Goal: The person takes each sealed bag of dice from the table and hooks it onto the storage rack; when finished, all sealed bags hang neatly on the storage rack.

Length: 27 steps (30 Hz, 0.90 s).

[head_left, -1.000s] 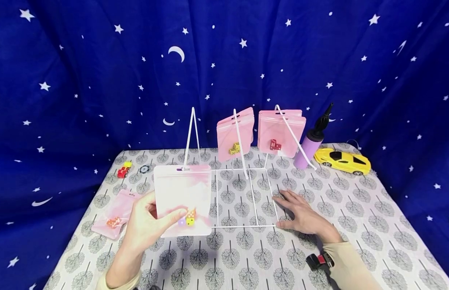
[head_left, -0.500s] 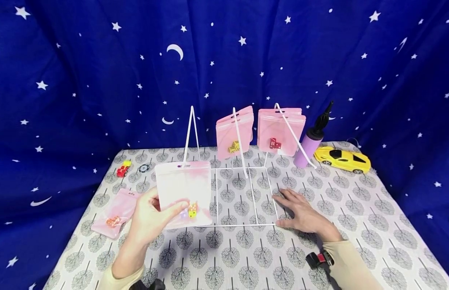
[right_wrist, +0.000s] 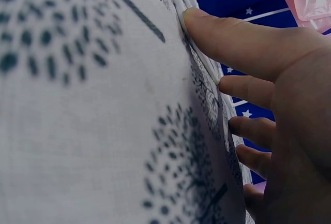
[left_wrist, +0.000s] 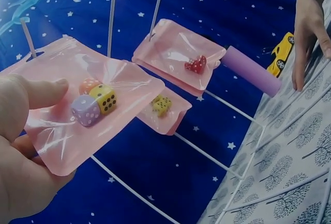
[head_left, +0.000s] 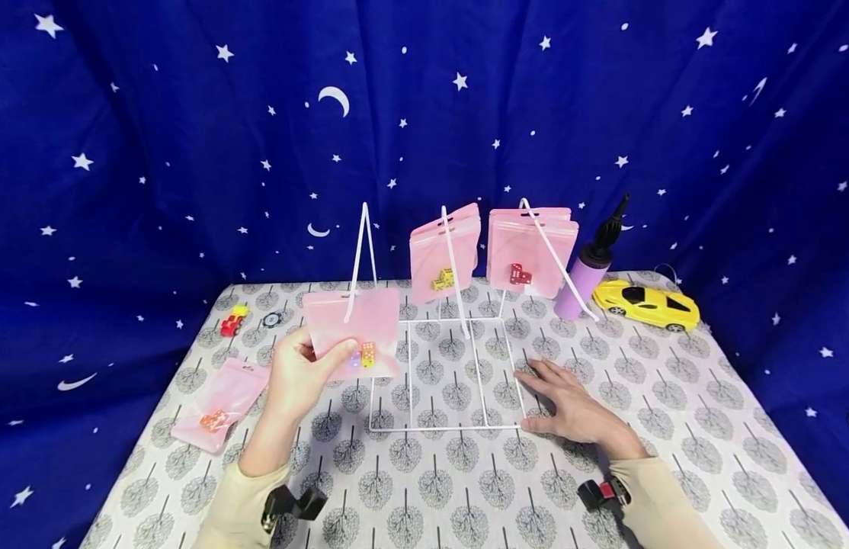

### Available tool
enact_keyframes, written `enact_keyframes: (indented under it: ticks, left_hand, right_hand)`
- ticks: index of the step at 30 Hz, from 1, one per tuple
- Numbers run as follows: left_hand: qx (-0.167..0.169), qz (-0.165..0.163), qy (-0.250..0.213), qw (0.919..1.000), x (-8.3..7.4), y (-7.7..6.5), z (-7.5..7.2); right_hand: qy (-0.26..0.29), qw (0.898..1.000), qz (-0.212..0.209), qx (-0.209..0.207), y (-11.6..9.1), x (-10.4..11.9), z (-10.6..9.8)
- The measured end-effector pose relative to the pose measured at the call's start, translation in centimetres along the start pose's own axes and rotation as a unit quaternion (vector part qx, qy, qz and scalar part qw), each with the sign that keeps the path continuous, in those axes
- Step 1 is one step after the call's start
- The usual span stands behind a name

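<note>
My left hand (head_left: 297,377) pinches a pink zip bag (head_left: 328,316) between thumb and fingers. Purple, yellow and orange dice (left_wrist: 95,102) show through its front. The left prong (head_left: 357,263) of a white wire rack (head_left: 445,429) passes through the bag's hanging hole, its tip in front of the bag. On the rack's right side, my right hand (head_left: 565,404) rests with spread fingers at the base corner; in the right wrist view its thumb (right_wrist: 227,38) touches the wire. Pink bags with yellow dice (head_left: 424,255) hang on the middle prong, bags with red dice (head_left: 548,248) on the right one.
Another pink bag (head_left: 225,393) with orange dice lies left of the rack. Behind it are a small red-and-yellow toy (head_left: 234,322) and a dark ring-shaped piece (head_left: 272,320). A purple pump (head_left: 582,286) and a yellow toy car (head_left: 647,305) stand at the back right.
My left hand has moved forward, away from the camera, sliding the bag farther along the left prong; the prong's tip now stands out in front. The right hand stays put.
</note>
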<state>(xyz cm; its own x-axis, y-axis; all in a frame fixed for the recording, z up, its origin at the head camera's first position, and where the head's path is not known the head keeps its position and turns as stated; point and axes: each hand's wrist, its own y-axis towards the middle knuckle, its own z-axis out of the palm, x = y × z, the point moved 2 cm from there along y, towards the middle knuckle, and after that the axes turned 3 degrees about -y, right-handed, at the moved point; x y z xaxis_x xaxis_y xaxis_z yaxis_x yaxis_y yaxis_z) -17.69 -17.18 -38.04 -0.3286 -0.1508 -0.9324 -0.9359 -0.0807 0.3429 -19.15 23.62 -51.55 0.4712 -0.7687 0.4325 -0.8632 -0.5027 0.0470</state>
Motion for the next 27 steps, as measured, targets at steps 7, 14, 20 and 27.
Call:
enact_keyframes:
  ticks: [7, 14, 20, 27]
  left_hand:
    - [-0.009, -0.014, -0.006, 0.9998, 0.6, 1.6, 0.3]
    - [-0.015, -0.031, -0.021, 0.9992, 1.4, 4.0, 1.0]
    - [-0.029, -0.054, -0.032, 0.9976, 2.2, 6.1, 1.7]
    - [-0.039, -0.052, -0.043, 0.997, 3.2, 8.5, 1.9]
  right_hand:
    - [-0.005, 1.0, -0.002, -0.004, -0.1, 0.0, 0.1]
    - [-0.007, 1.0, -0.007, -0.009, -0.1, 0.0, 0.1]
    - [-0.004, 1.0, -0.003, -0.003, -0.1, -0.2, 0.1]
    - [-0.004, 1.0, 0.001, -0.001, -0.1, -0.1, 0.0]
